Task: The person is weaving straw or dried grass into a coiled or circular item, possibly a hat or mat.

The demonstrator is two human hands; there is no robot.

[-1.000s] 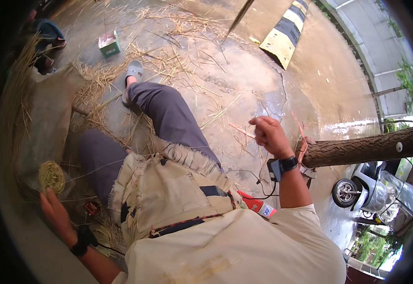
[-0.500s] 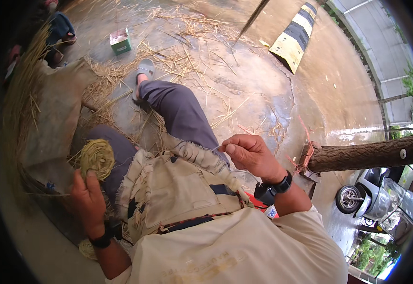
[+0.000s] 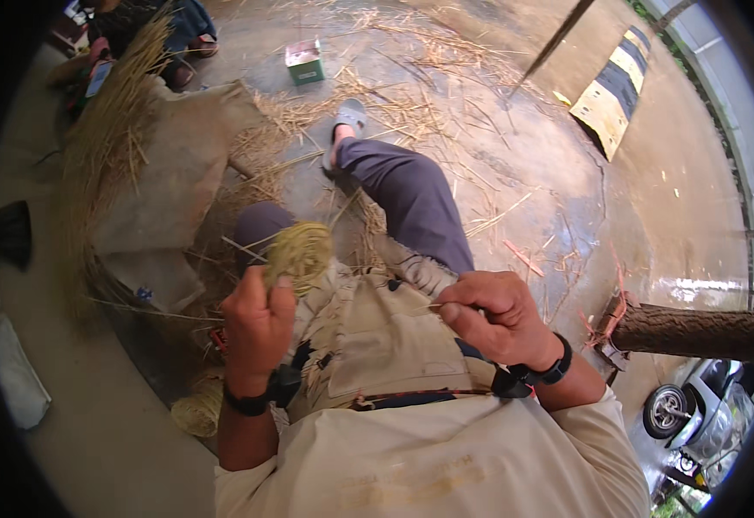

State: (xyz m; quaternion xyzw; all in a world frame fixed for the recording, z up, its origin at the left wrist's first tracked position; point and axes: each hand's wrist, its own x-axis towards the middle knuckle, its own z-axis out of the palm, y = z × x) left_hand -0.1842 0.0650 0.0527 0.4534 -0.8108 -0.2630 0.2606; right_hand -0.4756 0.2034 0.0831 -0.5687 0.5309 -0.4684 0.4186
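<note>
Straw coil: the yellow-green round of wound straw [image 3: 301, 253] stands above the left hand [image 3: 256, 326], in front of the trousered knee [image 3: 261, 224].
Coil's lie: broad side toward the view, blurred; its outline is nearly round, slightly longer from lower left to upper right, so any long axis is weak.
Loose stalks: pale ends [image 3: 246, 249] jut from beside its left edge, pointing up and left.
Left hand's grip: thumb and fingers pinch the coil's lower rim, the hand upright with the wrist below.
Right hand's grip: the right hand [image 3: 504, 318] has thumb and forefinger pressed together on a thin pale strand [image 3: 435, 306], the other fingers curled in.
Strand's direction: its visible tip points left, toward the coil's side, lying nearly level; I cannot tell whether it reaches the coil.
Lap: a cream apron [image 3: 394, 345] with frayed edges spreads between the hands, below the coil.
Left side: a second straw coil [image 3: 197, 416] lies beside the left forearm; farther up, a straw bundle [image 3: 122, 116] leans along a greyish cloth [image 3: 165, 164].
Ground ahead: scattered straw [image 3: 394, 108] surrounds the grey clog [image 3: 351, 115], and a green box [image 3: 305, 65] stands just beyond.
</note>
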